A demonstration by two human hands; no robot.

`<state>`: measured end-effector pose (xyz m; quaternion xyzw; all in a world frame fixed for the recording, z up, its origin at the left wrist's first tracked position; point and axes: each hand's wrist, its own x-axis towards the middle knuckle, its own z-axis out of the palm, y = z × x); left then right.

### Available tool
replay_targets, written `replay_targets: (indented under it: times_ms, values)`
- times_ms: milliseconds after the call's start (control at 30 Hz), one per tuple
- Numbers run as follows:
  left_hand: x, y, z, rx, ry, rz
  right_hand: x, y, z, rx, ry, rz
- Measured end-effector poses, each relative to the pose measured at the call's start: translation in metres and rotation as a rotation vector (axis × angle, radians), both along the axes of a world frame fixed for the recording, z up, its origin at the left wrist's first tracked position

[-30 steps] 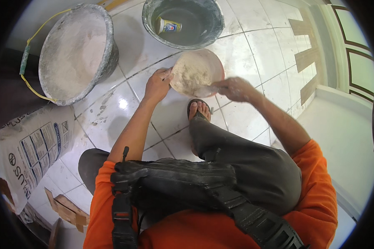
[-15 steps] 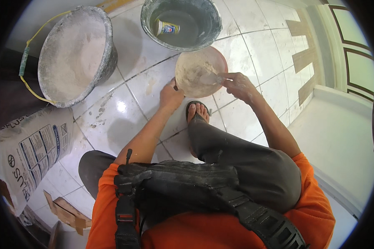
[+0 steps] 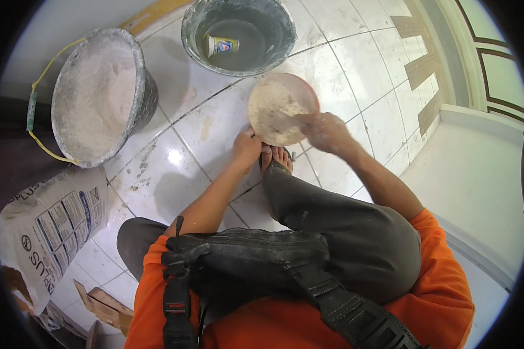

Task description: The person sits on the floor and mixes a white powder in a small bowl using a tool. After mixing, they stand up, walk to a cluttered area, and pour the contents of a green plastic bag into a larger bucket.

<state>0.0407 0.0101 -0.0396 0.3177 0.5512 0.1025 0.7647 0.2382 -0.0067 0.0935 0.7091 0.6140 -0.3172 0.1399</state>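
Head view: left hand (image 3: 246,146) gripped lower-left rim of pinkish bowl (image 3: 283,108), bowl tilted over white tile floor (image 3: 174,174), just above person's sandaled foot (image 3: 276,158). Right hand (image 3: 323,131) was at bowl's right edge, blurred; can't tell what it grasped. Grey bucket w/ water (image 3: 239,35) near, powder bucket (image 3: 99,96) further left, printed sack (image 3: 46,227) beside it.

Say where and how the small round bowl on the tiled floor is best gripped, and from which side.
Likely the near lower-left rim of the bowl, pinched from the person's left. It is shallow, wide and smeared white inside. The left hand already touches that edge, while the right hand occupies the right side.
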Motion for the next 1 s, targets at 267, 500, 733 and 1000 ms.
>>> replay_targets:
  times_ms: [267,500,733,1000]
  values:
    - [-0.01,0.019,-0.033,0.519,0.306,-0.178,0.037,-0.009,0.021,0.064,0.113,-0.162]
    - [-0.024,0.058,0.018,0.59,0.561,-0.062,0.006,0.017,0.018,0.159,0.154,-0.046]
    - [-0.029,0.039,0.003,0.543,0.38,-0.12,-0.032,-0.052,-0.05,0.272,-0.101,0.127]
    - [-0.061,0.075,-0.003,0.788,0.447,-0.216,-0.03,0.03,0.045,0.109,-0.04,0.18]
